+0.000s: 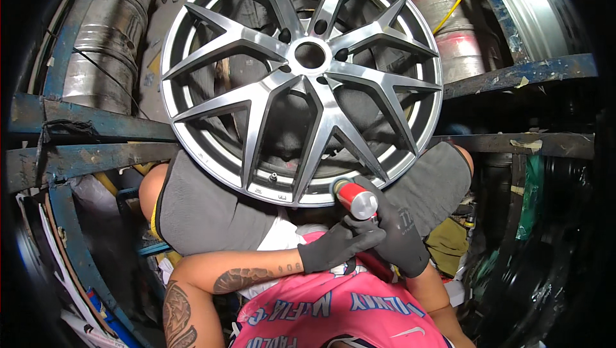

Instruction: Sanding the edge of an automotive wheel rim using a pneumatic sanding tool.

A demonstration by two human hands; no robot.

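A large silver alloy wheel [260, 123] with branching spokes lies tilted above my lap, its open centre bore toward the top. My right hand [401, 232], in a black glove, is wrapped around a small rotary power tool [356, 200] with a red body and silver end cap. The tool's head is at the wheel's near lip, right of centre; whether it touches cannot be told. Below the tool, my gloved left hand [340, 245] is closed around its lower part, against the right hand. Its fingertips are partly hidden. A valve stem [274, 177] shows inside the rim.
Blue, worn metal frames [102, 165] run along both sides. Dented metal drums [106, 46] lie at the far left and behind the wheel. A yellow hose [459, 3] hangs at the far right, near another silver wheel [529, 8]. Olive cloth [448, 248] lies beside my right knee.
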